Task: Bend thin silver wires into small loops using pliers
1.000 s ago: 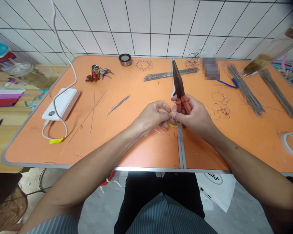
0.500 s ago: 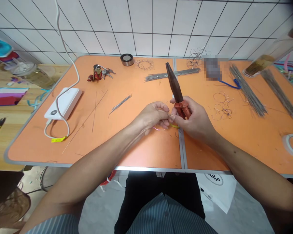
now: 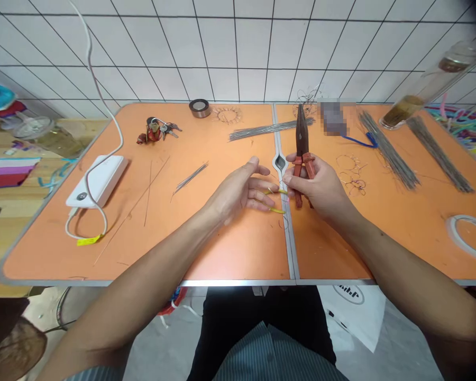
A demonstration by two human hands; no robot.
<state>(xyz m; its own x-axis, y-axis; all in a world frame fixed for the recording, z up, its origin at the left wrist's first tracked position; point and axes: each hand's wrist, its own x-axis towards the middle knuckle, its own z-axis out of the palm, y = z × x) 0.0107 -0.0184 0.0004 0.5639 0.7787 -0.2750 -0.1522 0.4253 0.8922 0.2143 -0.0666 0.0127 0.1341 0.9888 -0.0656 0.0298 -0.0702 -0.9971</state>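
My right hand (image 3: pixel 317 188) is closed round the red handles of the pliers (image 3: pixel 302 159), whose nose points away from me and grips nothing. My left hand (image 3: pixel 240 191) is open with fingers spread, its tips at the yellow wire loop (image 3: pixel 277 210) lying on the orange surface (image 3: pixel 162 233) beside the middle seam. I judge the loop is loose between grips; working it calls for a steady left pinch and the pliers' nose turned down to it.
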